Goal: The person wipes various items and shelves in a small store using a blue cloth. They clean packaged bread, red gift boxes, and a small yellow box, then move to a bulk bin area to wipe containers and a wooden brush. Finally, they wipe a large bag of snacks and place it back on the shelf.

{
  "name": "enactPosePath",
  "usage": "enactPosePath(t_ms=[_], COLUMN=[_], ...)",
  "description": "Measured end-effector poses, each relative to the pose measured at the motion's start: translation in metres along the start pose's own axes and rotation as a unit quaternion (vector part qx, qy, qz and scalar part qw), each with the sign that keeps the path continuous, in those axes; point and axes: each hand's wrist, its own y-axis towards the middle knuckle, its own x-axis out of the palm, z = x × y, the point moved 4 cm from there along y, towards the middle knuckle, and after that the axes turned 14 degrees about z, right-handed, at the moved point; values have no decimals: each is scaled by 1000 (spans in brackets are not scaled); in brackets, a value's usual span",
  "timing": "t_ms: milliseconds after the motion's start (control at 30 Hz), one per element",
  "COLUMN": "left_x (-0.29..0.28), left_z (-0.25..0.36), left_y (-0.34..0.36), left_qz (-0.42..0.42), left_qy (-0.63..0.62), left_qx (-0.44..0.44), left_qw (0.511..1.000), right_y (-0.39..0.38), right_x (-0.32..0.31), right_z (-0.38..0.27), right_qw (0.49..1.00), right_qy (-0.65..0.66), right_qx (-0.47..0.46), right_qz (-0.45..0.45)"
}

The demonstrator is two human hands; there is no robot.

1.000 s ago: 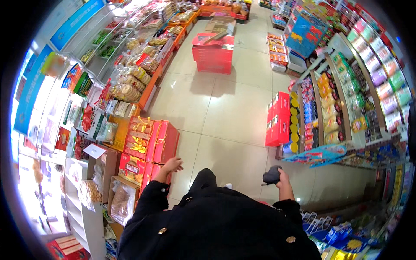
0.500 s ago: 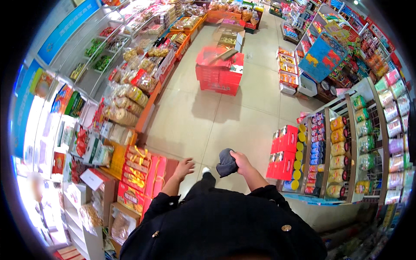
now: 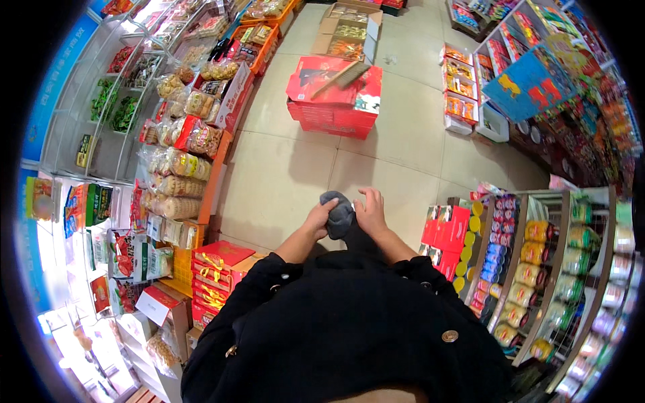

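Clock taken from the hands, 12 straight ahead. Dark grey cloth [image 3: 338, 218], bunched, at the dial's centre, in front of the black coat [image 3: 349, 316]. Left hand [image 3: 318, 217] closed on its left side, thumb over the top. Right hand [image 3: 370, 211] open, fingers loosely bent, at the cloth's right edge; cannot tell whether it touches.

Labels: blue sign strip [image 3: 59, 91] at 10, pale lettering, curved by the lens. Red box stack [image 3: 334, 121] at 12, faint printing on its front, small square code on top. White card [image 3: 155, 303] at 8, marks too small to read. Blue panel [image 3: 527, 87] at 2, yellow and red figures printed on it.

In the way: the red stack stands on the tiled floor [image 3: 396, 158], mid-aisle, wooden-handled brush [image 3: 340, 80] lying across its top; open carton [image 3: 347, 30] of packets just beyond.

Sides: bagged biscuits [image 3: 183, 164] between 9 and 10; red gift boxes [image 3: 222, 253], yellow ribbons, at 8; red cartons [image 3: 446, 228] just past 3, beside yellow-lidded cans [image 3: 467, 246]; jar rack [image 3: 527, 275] between 3 and 4.
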Motion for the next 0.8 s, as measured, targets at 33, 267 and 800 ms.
enactPosePath(t_ms=[33,267,800], left_x=[5,18,22], left_z=[20,107,399], left_y=[12,97,450], left_qz=[36,-476,42], left_qy=[5,-313,652], left_qx=[32,-115,402], left_qw=[999,814,641], right_y=[26,153,384], right_x=[6,84,307], right_z=[-1,-36,145], right_qw=[999,983,936], right_qy=[14,48,17], right_qx=[-34,-49,340], right_qz=[-14,-171,-87])
